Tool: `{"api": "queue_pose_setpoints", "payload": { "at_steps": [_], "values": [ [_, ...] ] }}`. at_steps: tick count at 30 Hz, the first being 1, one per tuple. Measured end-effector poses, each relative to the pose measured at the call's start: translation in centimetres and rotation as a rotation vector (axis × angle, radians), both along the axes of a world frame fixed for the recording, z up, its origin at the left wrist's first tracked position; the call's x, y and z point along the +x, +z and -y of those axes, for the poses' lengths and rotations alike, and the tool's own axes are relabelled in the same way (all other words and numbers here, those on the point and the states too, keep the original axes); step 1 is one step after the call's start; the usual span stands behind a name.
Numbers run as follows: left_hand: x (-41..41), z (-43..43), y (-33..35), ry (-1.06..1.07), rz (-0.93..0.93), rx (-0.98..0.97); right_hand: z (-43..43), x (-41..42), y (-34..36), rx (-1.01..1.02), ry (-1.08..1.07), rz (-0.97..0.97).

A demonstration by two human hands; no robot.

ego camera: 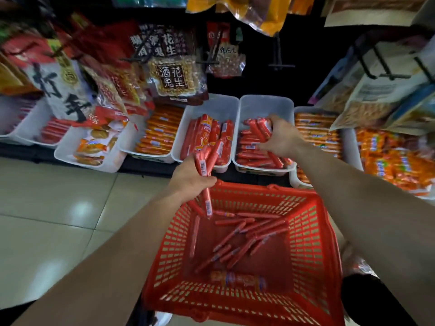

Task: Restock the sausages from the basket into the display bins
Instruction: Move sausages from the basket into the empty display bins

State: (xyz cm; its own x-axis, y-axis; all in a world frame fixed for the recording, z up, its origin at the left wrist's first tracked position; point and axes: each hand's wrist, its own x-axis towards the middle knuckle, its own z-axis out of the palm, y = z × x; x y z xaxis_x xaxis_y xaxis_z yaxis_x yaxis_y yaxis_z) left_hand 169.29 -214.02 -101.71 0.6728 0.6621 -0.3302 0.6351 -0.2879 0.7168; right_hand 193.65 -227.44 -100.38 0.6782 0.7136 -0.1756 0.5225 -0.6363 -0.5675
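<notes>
Shelf (150, 164) carries about seven white plastic bins (263, 104) in a row, snack bags (174, 76) hanging over their backs. Nearest, one red lattice basket (313, 243) sits on the tiled floor (47, 208), roughly twenty thin red sausages (254, 231) and one thick one loose inside. Left hand (190, 177) fingers (207, 182) are closed round several sausages above the basket's far rim. Right hand (280, 137) fingers grip a bundle inside the bin just beyond them.
</notes>
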Motion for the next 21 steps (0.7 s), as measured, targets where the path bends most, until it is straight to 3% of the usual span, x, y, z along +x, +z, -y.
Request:
{"api": "queue_pose_setpoints", "payload": {
  "at_steps": [5,9,13,18,21],
  "values": [
    [2.8,-1.6,-2.0,0.013,0.084,-0.042,-2.6,2.0,-4.8,-0.093,0.075,0.043],
    [5.7,-2.9,-3.4,0.012,0.105,-0.061,-2.2,3.8,-9.7,-0.338,0.222,-0.044],
    [8.9,-3.7,-3.5,-0.007,0.079,-0.027,0.1,5.3,-11.2,-0.377,0.353,0.051],
    [14.0,-3.8,-3.0,-0.156,0.046,0.043,3.1,5.7,-11.1,-0.211,0.342,0.107],
    [17.0,-3.6,-2.8,-0.259,0.034,0.063,4.3,5.5,-10.7,-0.027,0.106,0.113]
  ]
}}
